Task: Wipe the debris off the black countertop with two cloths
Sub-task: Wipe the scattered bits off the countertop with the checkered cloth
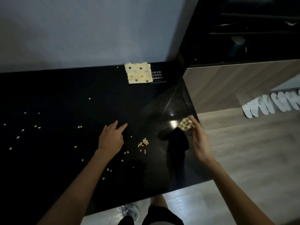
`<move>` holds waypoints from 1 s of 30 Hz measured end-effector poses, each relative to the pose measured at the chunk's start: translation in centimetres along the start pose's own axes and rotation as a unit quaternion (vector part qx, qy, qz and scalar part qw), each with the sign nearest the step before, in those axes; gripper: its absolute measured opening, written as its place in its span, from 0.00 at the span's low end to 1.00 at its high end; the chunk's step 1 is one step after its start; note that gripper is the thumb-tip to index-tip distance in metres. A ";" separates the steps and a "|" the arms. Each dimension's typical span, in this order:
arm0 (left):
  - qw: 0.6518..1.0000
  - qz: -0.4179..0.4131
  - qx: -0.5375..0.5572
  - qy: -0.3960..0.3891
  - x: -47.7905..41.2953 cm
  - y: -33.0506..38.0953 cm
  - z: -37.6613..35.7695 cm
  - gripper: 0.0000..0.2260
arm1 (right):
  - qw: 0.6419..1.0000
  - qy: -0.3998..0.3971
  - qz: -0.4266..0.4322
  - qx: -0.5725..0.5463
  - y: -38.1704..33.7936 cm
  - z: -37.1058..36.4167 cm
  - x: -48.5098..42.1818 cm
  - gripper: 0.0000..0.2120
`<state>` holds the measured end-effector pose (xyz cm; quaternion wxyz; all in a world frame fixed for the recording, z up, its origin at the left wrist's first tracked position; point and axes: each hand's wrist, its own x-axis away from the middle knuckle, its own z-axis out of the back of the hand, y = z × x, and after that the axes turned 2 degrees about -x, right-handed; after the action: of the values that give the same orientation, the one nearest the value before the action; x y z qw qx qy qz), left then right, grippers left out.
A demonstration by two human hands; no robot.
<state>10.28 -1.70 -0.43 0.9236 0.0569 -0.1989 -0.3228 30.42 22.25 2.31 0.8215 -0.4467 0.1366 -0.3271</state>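
Note:
The black countertop (56, 98) is strewn with pale seed-like debris, with a small pile (143, 142) between my hands and loose bits (22, 130) spread to the left. A yellow polka-dot cloth (138, 73) lies flat at the back, by the wall. My right hand (198, 138) is raised near the counter's right edge and grips a second, patterned cloth (185, 124), whose dark folds hang down to the counter. My left hand (112, 137) rests on the counter left of the pile, fingers spread, holding nothing that I can see.
A small black sign with white characters (157, 75) sits beside the yellow cloth. The counter ends at a right edge (189, 101) and a near edge. Beyond it lie wood flooring, white slippers (272, 104) and a wood-fronted cabinet (235, 82). My shoe (130, 211) shows below.

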 end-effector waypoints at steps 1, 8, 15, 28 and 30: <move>1.000 0.002 -0.004 -0.008 0.0 0.0 -0.2 0.24 | 1.000 0.006 -0.013 0.018 1.9 0.7 0.7 0.25; 0.997 -0.014 -0.058 -0.043 -0.3 -0.6 -0.4 0.29 | 0.979 -0.008 -0.086 0.186 8.6 -2.5 4.1 0.32; 0.996 -0.050 -0.024 -0.072 0.1 -2.6 -0.3 0.33 | 0.988 -0.107 0.039 0.105 0.7 -13.9 2.0 0.35; 0.999 -0.035 -0.031 0.003 0.6 -1.9 -1.9 0.30 | 1.000 0.001 -0.019 -0.001 0.7 -1.5 7.5 0.26; 0.999 -0.035 -0.037 0.001 0.6 -1.9 -2.0 0.31 | 0.994 -0.020 -0.025 0.100 4.9 -0.2 10.4 0.26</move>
<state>10.42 -3.60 -2.45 0.9135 0.0304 -0.1840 -0.3616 40.17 17.13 -1.09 0.8563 -0.3717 0.0752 -0.3507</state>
